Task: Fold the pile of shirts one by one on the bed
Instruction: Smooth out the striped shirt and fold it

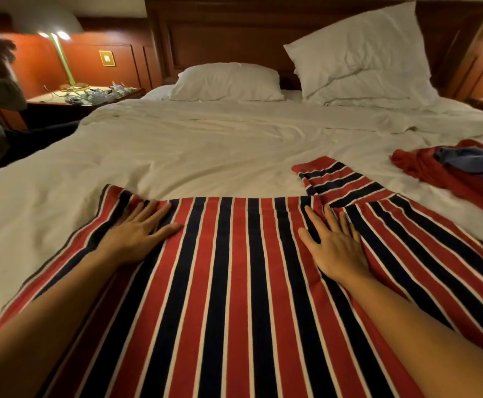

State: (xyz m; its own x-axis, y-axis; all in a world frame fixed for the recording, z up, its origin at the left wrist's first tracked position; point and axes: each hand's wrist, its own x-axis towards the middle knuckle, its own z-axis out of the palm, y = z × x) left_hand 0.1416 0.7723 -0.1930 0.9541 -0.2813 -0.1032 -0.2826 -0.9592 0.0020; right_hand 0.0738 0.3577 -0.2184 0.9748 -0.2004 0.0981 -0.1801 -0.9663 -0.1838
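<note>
1. Head view: a red, navy and white striped shirt (234, 282) lies spread flat across the near edge of the bed (194, 150). Its stripes run away toward the headboard (228, 38). One sleeve (338, 179) juts out from the shirt's far right corner.
2. Neither hand grips anything. The left hand (136, 234) lies flat, fingers straight, near the shirt's far left corner. The right hand (335, 248) presses flat and spread just beside the base of the sleeve.
3. The pile of shirts (450, 170), a crumpled red one with a blue one on top, waits by the right edge of the bed, well apart from the striped one.
4. Handling, as a judgement: the shirt is light, soft and limp, probably a knit. It should sag when lifted, crease easily, and cling to the bedding rather than slide. Nothing about it is fragile.
5. Where to take hold: pinch the shoulder seam with one hand and the side hem with the other, so a side panel turns over in a straight line. Lift the sleeve by its cuff.
6. Writing: no brand, label or print can be read on the shirt or anywhere else.
</note>
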